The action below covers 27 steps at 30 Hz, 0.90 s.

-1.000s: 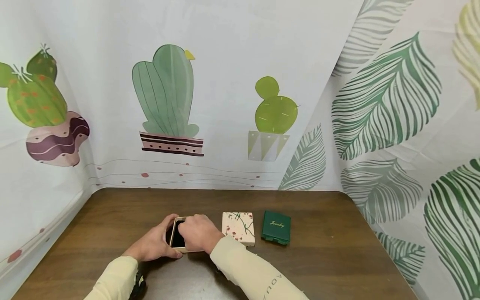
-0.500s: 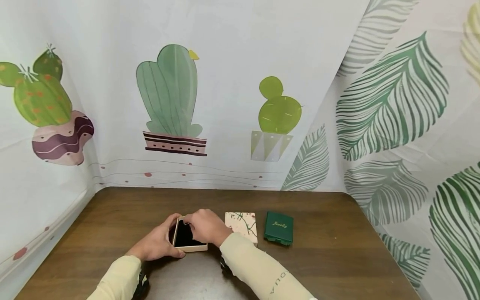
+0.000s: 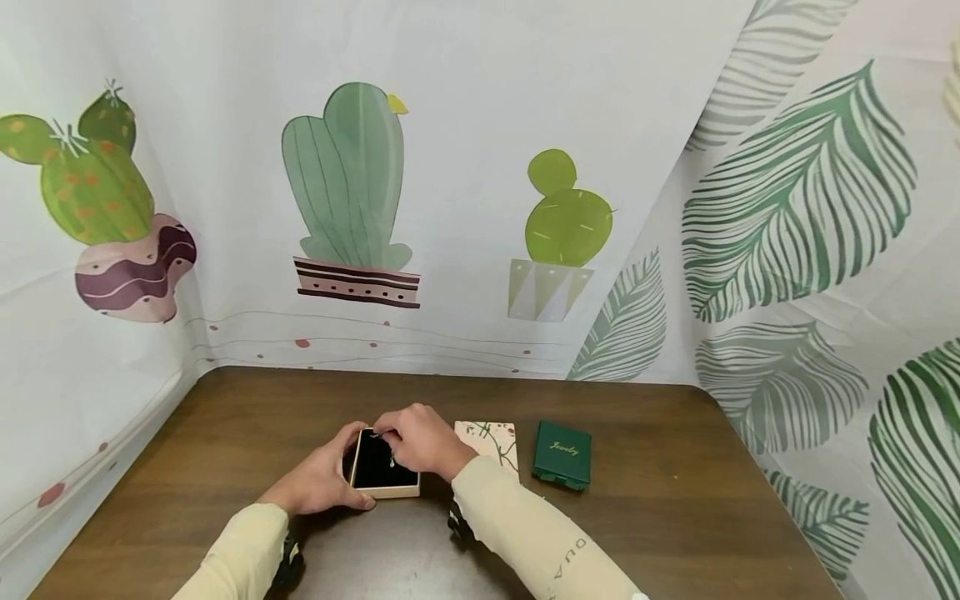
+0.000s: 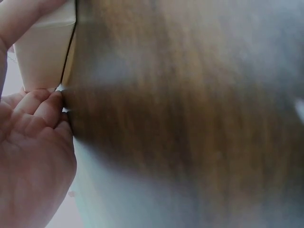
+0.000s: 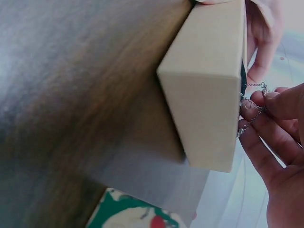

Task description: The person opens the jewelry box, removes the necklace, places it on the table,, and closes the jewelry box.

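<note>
While printed cloth (image 3: 465, 183) hangs behind, a table (image 3: 622, 525) underlies the box (image 3: 393, 492).

2 wrist close-ups, same box (image 5: 204, 114)

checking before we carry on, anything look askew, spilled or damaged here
Nothing stands out. The thin chain loops unevenly at the right hand, likely just from handling; the cream box, green box and partly hidden floral-print piece show no visible damage.

Right grip (image 5: 285, 144) pinching a silvery chain (image 5: 260, 110), cream box (image 5: 202, 104) alongside, patterned box (image 5: 135, 213) at lower edge
</note>
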Each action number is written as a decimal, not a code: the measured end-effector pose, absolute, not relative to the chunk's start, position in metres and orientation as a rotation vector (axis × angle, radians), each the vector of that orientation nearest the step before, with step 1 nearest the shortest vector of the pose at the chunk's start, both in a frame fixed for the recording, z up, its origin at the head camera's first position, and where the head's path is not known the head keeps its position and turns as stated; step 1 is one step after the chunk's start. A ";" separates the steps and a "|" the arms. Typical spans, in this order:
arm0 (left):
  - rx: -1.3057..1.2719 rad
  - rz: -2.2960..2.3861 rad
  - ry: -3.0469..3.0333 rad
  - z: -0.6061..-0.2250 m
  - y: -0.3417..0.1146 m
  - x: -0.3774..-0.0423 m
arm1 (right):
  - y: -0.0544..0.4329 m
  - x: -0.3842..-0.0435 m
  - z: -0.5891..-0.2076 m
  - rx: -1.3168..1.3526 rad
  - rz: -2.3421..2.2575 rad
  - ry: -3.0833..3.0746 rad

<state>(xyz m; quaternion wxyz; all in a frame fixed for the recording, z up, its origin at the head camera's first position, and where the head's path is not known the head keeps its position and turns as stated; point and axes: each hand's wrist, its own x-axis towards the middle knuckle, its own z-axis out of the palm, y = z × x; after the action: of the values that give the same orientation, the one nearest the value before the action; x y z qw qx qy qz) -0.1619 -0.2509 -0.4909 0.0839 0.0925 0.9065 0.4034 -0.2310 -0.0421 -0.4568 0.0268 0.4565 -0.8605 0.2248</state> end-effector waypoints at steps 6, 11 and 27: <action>0.262 1.169 2.717 -0.490 -0.250 -0.162 | -0.041 -0.233 -0.452 1.419 0.738 -2.662; 0.240 1.156 2.725 -0.489 -0.250 -0.162 | -0.040 -0.234 -0.449 1.424 0.756 -2.664; 0.250 1.166 2.720 -0.487 -0.249 -0.160 | -0.038 -0.236 -0.443 1.426 0.773 -2.619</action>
<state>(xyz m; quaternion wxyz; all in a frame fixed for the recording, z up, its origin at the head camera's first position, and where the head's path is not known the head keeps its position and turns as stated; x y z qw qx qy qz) -0.1604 -0.2489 -0.4866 0.0856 0.0840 0.9125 0.3911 -0.2362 -0.0382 -0.4432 0.0302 0.4627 -0.8497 0.2508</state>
